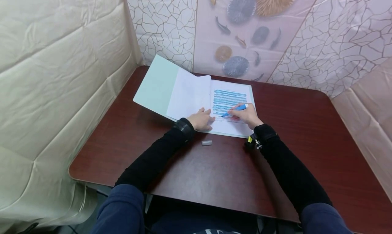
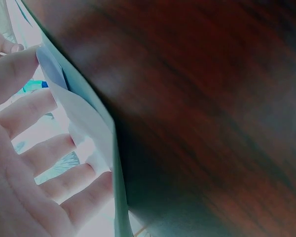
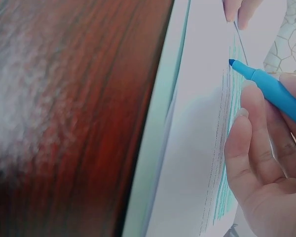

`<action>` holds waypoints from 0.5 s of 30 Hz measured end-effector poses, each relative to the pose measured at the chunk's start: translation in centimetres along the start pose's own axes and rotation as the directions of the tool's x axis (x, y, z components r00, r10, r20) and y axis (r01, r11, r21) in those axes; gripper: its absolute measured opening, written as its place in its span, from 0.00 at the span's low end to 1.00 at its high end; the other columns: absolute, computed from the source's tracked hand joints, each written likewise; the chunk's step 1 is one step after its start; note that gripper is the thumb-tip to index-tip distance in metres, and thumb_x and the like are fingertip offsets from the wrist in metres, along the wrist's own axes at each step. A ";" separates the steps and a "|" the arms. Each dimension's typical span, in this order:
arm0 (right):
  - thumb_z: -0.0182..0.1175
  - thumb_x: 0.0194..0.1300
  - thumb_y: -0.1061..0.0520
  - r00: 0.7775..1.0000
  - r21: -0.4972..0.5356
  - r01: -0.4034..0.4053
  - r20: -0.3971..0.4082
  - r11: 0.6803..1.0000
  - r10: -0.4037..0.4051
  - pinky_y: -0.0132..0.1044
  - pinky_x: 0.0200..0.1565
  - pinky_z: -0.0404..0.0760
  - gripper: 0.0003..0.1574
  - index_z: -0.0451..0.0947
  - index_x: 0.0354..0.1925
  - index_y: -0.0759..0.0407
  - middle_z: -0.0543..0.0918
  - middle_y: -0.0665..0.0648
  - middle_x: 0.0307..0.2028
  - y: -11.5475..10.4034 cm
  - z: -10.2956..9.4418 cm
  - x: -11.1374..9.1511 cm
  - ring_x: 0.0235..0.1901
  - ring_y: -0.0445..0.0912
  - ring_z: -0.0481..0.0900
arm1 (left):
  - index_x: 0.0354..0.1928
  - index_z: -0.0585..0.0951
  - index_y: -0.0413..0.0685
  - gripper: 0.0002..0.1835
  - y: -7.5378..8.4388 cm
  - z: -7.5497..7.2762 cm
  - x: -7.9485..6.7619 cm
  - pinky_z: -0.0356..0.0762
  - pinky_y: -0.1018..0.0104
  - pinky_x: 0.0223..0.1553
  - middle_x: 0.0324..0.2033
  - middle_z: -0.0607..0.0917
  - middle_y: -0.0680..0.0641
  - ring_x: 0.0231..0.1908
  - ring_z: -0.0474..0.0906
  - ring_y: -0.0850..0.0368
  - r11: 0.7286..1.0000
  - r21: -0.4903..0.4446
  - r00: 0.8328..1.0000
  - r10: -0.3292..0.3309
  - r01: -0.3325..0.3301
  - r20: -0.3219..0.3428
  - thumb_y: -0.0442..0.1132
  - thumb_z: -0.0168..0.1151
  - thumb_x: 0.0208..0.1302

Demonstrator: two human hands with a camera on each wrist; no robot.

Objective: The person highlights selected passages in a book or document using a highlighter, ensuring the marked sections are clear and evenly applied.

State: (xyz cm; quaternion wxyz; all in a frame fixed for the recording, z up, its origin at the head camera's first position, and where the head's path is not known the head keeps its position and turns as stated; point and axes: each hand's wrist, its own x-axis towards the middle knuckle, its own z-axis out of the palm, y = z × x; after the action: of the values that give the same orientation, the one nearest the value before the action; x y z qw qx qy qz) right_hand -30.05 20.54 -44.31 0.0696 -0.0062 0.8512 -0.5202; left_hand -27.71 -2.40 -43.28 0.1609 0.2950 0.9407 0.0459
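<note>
A pale green folder [image 1: 153, 87] lies open on the table, with white sheets inside. On its right-hand page [image 1: 232, 128], most printed lines carry blue highlighting. My right hand [image 1: 246, 115] pinches a blue highlighter [image 1: 243, 107], its dark tip at the left end of the lower lines. The right wrist view shows that highlighter [image 3: 278, 91] without a cap, the tip right at the paper. My left hand [image 1: 201, 120] rests on the sheets near the fold, its fingers straight and spread. In the left wrist view these fingers [image 2: 47, 155] lie along the page edges.
A small grey cylinder like a cap [image 1: 207, 143] lies on the reddish-brown table [image 1: 211, 172] in front of the folder. The patterned wall covering [image 1: 165, 26] rises behind the table, and a cream padded drape [image 1: 76, 91] hangs on the left.
</note>
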 end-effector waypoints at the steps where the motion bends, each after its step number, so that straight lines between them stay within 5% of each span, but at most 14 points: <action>1: 0.70 0.57 0.51 1.000 -0.002 -0.003 -0.002 1.000 0.003 0.34 0.34 0.84 0.25 0.81 0.45 0.69 0.89 0.59 0.33 -0.1 0.0 -0.1 0.26 0.42 0.86 | 0.71 0.64 0.51 0.30 0.0 0.0 0.0 0.39 0.56 0.76 0.75 0.53 0.41 0.76 0.43 0.45 1.000 0.007 1.000 0.001 -0.001 -0.001 0.49 0.54 0.70; 15: 0.70 0.57 0.50 1.000 -0.041 -0.025 -0.019 0.999 0.024 0.33 0.34 0.83 0.23 0.81 0.44 0.66 0.89 0.58 0.32 -0.1 -0.5 -0.4 0.27 0.42 0.86 | 0.72 0.63 0.52 0.30 0.1 0.0 -0.1 0.43 0.54 0.76 0.76 0.51 0.41 0.76 0.42 0.42 1.000 0.010 1.000 -0.006 0.006 0.005 0.50 0.54 0.70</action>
State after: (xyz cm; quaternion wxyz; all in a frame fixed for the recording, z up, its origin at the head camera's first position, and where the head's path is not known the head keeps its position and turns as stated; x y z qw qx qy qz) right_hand -29.77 20.98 -43.95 0.0680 0.0077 0.8624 -0.5016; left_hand -27.55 -2.41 -43.20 0.1620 0.2930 0.9415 0.0397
